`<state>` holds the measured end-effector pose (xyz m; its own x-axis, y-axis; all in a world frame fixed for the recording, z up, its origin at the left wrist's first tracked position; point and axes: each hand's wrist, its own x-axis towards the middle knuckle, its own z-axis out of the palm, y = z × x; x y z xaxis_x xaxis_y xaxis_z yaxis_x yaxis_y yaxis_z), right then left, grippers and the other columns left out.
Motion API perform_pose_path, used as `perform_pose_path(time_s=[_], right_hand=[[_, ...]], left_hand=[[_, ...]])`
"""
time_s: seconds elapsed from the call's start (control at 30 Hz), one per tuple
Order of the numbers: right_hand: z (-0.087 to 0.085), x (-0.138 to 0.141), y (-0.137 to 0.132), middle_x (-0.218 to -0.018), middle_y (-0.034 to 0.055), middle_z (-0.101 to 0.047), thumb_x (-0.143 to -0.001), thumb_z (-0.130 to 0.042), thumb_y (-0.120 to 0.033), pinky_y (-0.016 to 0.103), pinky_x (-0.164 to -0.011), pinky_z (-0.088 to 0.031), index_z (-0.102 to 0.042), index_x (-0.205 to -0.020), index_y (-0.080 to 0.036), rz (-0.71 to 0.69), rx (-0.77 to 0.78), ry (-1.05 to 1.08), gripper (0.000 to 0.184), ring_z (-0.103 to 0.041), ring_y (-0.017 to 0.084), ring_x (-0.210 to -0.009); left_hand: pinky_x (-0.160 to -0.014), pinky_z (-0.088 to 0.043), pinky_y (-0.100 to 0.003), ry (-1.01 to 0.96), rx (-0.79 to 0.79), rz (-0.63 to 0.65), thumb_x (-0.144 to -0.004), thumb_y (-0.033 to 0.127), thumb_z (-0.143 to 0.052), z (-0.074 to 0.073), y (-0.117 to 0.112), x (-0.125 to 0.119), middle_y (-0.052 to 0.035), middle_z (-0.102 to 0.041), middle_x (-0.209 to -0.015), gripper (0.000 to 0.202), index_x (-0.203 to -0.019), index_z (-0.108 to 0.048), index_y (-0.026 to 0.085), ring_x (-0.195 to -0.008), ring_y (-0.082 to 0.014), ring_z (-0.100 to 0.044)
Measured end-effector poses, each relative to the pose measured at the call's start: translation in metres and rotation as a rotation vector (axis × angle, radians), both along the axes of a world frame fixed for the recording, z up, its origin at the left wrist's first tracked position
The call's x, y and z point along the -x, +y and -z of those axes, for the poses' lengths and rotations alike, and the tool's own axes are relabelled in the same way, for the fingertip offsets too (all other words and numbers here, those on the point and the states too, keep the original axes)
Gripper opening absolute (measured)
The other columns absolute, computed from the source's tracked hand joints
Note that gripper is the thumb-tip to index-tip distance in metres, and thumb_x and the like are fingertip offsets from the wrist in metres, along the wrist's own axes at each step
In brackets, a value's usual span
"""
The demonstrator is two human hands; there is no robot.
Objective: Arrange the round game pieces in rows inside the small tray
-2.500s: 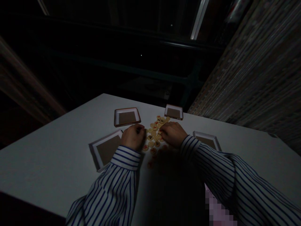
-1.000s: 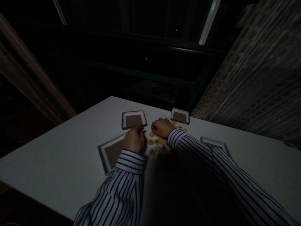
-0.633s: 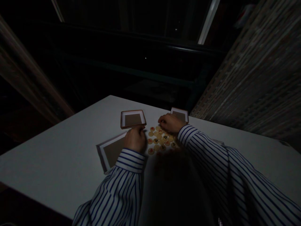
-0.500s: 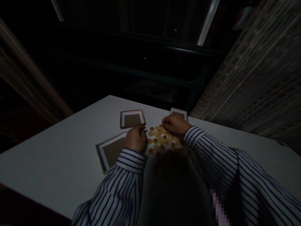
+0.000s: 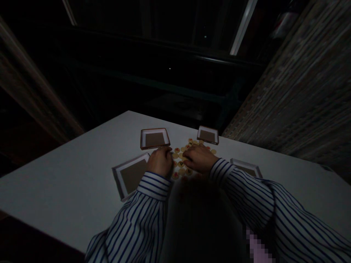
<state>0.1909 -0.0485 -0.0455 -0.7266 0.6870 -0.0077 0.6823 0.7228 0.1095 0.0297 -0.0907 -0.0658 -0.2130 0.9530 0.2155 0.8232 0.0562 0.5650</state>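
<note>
A cluster of several round tan game pieces with red or black marks lies on the white table between my hands. My left hand rests curled at the cluster's left edge, fingers closed; what they hold, if anything, is hidden. My right hand lies over the right side of the pieces with its fingers bent down onto them, covering some. Both arms wear striped sleeves.
Shallow square trays ring the pieces: one near left, one far left, one far right and one near right. A brick wall stands on the right. The room behind is dark.
My right hand has drawn back from the far right tray toward me and now lies over the middle of the pieces. My left hand has stayed almost still.
</note>
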Motion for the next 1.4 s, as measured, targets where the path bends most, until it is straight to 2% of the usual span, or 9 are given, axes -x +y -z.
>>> perform_pose_path(time_s=[0.33, 0.47, 0.7, 0.8, 0.93, 1.03, 1.17, 1.27, 1.4], right_hand=[[-0.002, 0.009, -0.006, -0.092, 0.0115, -0.066, -0.084, -0.038, -0.033, 0.038, -0.083, -0.03, -0.063, -0.092, -0.016, 0.068, 0.011, -0.072, 0.03, -0.055, 0.025, -0.094], [0.002, 0.012, -0.007, -0.091, 0.0125, -0.066, -0.082, -0.041, -0.032, 0.04, -0.082, -0.031, -0.061, -0.096, -0.016, 0.112, -0.005, -0.078, 0.03, -0.057, 0.026, -0.091], [0.003, 0.003, -0.009, -0.089, 0.0091, -0.064, -0.077, -0.047, -0.03, 0.035, -0.074, -0.034, -0.058, -0.093, -0.017, 0.111, -0.088, 0.14, 0.024, -0.055, 0.024, -0.086], [-0.001, -0.006, -0.01, -0.086, 0.006, -0.063, -0.074, -0.052, -0.029, 0.032, -0.071, -0.034, -0.057, -0.091, -0.018, 0.077, -0.074, 0.278, 0.021, -0.053, 0.021, -0.084], [-0.002, -0.018, -0.013, -0.083, 0.0042, -0.06, -0.072, -0.055, -0.027, 0.03, -0.073, -0.035, -0.055, -0.088, -0.018, 0.002, -0.056, 0.473, 0.018, -0.051, 0.019, -0.082], [-0.002, -0.023, -0.016, -0.085, 0.0038, -0.061, -0.073, -0.057, -0.025, 0.031, -0.076, -0.036, -0.054, -0.087, -0.019, -0.077, -0.057, 0.572, 0.015, -0.052, 0.018, -0.083], [0.0, -0.026, -0.018, -0.089, 0.0049, -0.062, -0.074, -0.057, -0.021, 0.032, -0.077, -0.036, -0.054, -0.087, -0.019, -0.135, -0.067, 0.623, 0.014, -0.053, 0.019, -0.086], [0.0, -0.025, -0.019, -0.092, 0.0054, -0.062, -0.075, -0.057, -0.019, 0.032, -0.078, -0.036, -0.053, -0.088, -0.019, -0.143, -0.063, 0.641, 0.014, -0.053, 0.018, -0.088], [-0.002, -0.024, -0.022, -0.093, 0.0051, -0.062, -0.075, -0.057, -0.022, 0.031, -0.079, -0.036, -0.053, -0.088, -0.019, -0.13, -0.043, 0.643, 0.014, -0.053, 0.017, -0.089]], left_hand=[[-0.087, -0.045, -0.033, 0.011, -0.019, 0.022, -0.08, 0.022, -0.041, 0.002, 0.001, 0.001, -0.0088, -0.067, -0.102, 0.032, -0.1, -0.065, 0.016, -0.096, -0.0224, -0.061], [-0.086, -0.045, -0.032, 0.016, -0.002, 0.028, -0.079, 0.022, -0.042, 0.001, 0.001, 0.001, -0.0084, -0.067, -0.102, 0.032, -0.1, -0.065, 0.017, -0.096, -0.022, -0.061], [-0.087, -0.044, -0.032, -0.063, -0.034, 0.041, -0.079, 0.022, -0.043, 0.001, 0.0, -0.001, -0.008, -0.067, -0.102, 0.03, -0.099, -0.065, 0.017, -0.096, -0.0216, -0.06], [-0.084, -0.046, -0.031, -0.202, -0.069, 0.072, -0.078, 0.025, -0.045, 0.008, 0.005, -0.001, -0.0062, -0.068, -0.096, 0.027, -0.096, -0.065, 0.019, -0.091, -0.0198, -0.062], [-0.073, -0.048, -0.028, -0.516, -0.078, 0.17, -0.075, 0.028, -0.051, 0.014, 0.008, -0.005, -0.0064, -0.069, -0.086, 0.025, -0.091, -0.065, 0.016, -0.08, -0.0178, -0.063], [-0.061, -0.048, -0.026, -0.768, 0.018, 0.231, -0.071, 0.033, -0.057, 0.012, 0.004, -0.012, -0.0053, -0.068, -0.075, 0.028, -0.09, -0.064, 0.013, -0.067, -0.0156, -0.061], [-0.053, -0.044, -0.022, -1.055, 0.133, 0.292, -0.064, 0.034, -0.065, 0.003, -0.003, -0.019, 0.0001, -0.064, -0.062, 0.029, -0.086, -0.063, 0.014, -0.054, -0.0109, -0.057], [-0.051, -0.042, -0.02, -1.171, 0.174, 0.317, -0.057, 0.031, -0.071, -0.001, -0.005, -0.02, 0.0018, -0.062, -0.059, 0.031, -0.081, -0.062, 0.014, -0.052, -0.0088, -0.055], [-0.054, -0.044, -0.022, -1.16, 0.182, 0.269, -0.052, 0.028, -0.074, -0.003, -0.003, -0.019, -0.0003, -0.065, -0.064, 0.035, -0.08, -0.061, 0.013, -0.057, -0.0105, -0.057]])
